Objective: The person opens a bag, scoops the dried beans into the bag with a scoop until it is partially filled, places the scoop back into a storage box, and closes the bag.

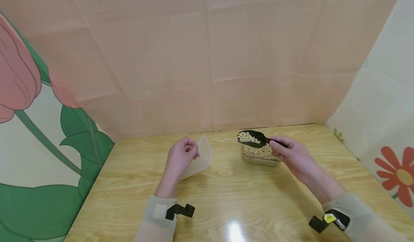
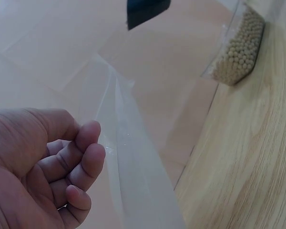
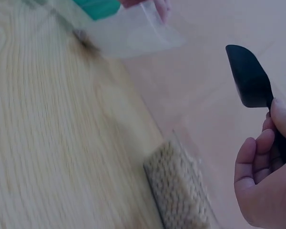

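Observation:
In the head view my right hand point(image 1: 292, 157) grips the handle of a black scoop point(image 1: 263, 138), its bowl heaped with pale round beans point(image 1: 248, 138). The scoop hangs over a clear plastic box point(image 1: 262, 161) filled with the same beans. On the other side, my left hand point(image 1: 184, 156) pinches the edge of a translucent plastic bag point(image 1: 202, 159) between thumb and forefinger. The bag's mouth stands partly spread in the left wrist view, its top reaching up past the fingertips point(image 2: 90, 133). From the right wrist, the underside of the scoop shows.
Everything is on a wood-grain table point(image 1: 220, 199). A pinkish sheet point(image 1: 210, 55) hangs along its far edge. Walls with painted flowers flank both sides, a red flower point(image 1: 402, 175) at right. Each sleeve carries a black wrist mount point(image 1: 179, 211).

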Demonstrator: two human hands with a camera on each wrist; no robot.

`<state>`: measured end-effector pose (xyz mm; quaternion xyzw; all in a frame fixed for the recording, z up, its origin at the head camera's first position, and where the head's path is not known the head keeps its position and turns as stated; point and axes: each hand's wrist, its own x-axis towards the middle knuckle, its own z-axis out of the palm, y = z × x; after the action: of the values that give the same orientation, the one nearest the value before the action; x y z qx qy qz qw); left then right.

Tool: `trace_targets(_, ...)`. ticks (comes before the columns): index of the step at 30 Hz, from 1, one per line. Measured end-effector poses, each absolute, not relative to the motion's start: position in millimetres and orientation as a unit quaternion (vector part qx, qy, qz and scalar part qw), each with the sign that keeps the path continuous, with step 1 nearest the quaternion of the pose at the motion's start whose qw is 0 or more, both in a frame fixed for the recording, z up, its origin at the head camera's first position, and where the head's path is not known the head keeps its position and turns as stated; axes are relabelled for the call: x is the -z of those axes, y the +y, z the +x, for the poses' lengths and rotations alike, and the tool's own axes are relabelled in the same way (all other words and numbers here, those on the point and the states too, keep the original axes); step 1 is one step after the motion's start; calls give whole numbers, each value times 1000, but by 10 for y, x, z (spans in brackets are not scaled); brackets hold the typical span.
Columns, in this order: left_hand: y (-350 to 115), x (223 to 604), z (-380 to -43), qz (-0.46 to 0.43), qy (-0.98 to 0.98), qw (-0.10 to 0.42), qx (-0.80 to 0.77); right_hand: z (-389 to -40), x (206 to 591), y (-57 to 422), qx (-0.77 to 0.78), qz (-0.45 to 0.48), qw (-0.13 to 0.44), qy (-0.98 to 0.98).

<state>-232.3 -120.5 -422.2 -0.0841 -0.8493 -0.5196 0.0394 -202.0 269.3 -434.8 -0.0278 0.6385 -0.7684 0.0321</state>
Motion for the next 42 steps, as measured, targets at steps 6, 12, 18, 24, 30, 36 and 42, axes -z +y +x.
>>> trace_targets(6, -1213, 4213, -2316, -82, -848, 36, 522, -2018, 4269, 2466, 762, -30, 38, 646)
trace_targets(12, -1221, 4217, -2327, -82, -848, 37, 523, -2069, 4233, 2256, 747, -31, 49, 662)
trace_targets(18, -1226, 4216, -2329, -81, -848, 39, 522, -2134, 4256, 2074, 730, -33, 51, 680)
trace_targets(24, -1223, 4207, -2342, -78, -848, 41, 523, -2170, 4299, 1918, 716, -25, 50, 696)
trace_targets(30, -1225, 4205, -2342, -80, -848, 44, 522, -2218, 4343, 1787, 691, -24, 54, 720)
trace_targets(36, -1227, 4206, -2339, -79, -846, 41, 526, -2218, 4325, 1703, 669, -3, 62, 741)
trace_targets(42, -1226, 4204, -2337, -80, -846, 40, 526, -2206, 4263, 1665, 641, -8, 66, 764)
